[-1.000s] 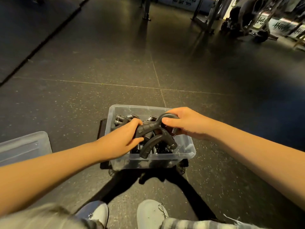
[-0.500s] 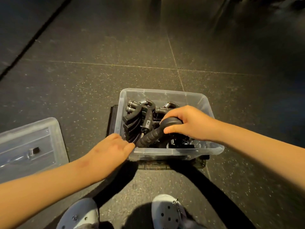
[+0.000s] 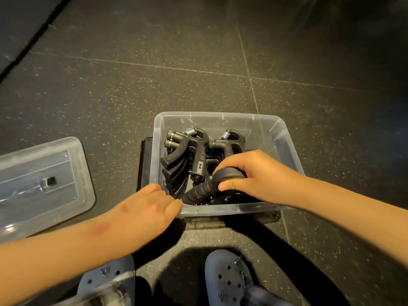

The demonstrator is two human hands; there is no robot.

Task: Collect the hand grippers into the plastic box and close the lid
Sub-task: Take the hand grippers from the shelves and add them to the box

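Right hand (image 3: 254, 177) grips one black hand gripper (image 3: 198, 192) by its handle, low inside the clear plastic box (image 3: 220, 115). My left hand (image 3: 150, 206) is relaxed and holds nothing, fingertips at the box's near left corner. More stacked grippers (image 3: 183, 164) fill the box, too overlapped for me to count. One lid (image 3: 44, 180) lies on the floor (image 3: 110, 96), left of the box and apart from it.

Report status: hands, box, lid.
Right hand grips a hand gripper inside the plastic box. Left hand flat at its near rim, holding nothing. Lid off, on floor at left.
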